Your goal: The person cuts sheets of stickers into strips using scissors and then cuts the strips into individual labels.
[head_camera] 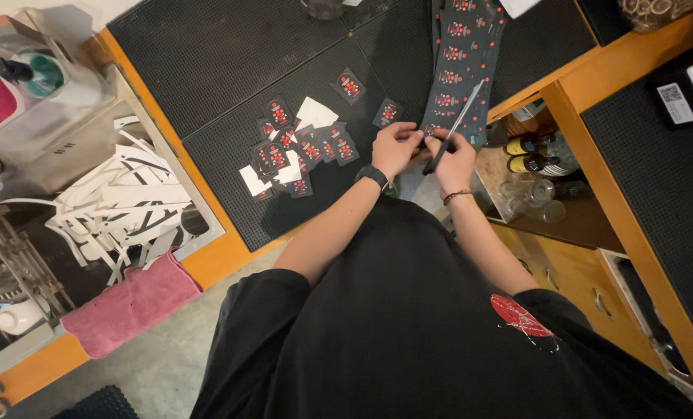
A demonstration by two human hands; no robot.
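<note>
My right hand (455, 159) grips scissors (455, 128) whose blades point up and away over a long black printed strip (459, 62) of red-marked stickers. My left hand (397, 146), with a dark watch on the wrist, pinches the near end of that strip right beside the scissors. To the left on the black rubber mat (230, 70) lies a pile of several cut black stickers (296, 147), some flipped white side up. Two loose stickers (350, 85) lie further up.
White paper offcuts (121, 202) fill a sink at the left, with a pink cloth (129, 302) on its edge. Bottles (528, 154) and glasses (540, 194) stand on a shelf below the orange counter edge (587, 132). A dish rack (5, 271) sits at far left.
</note>
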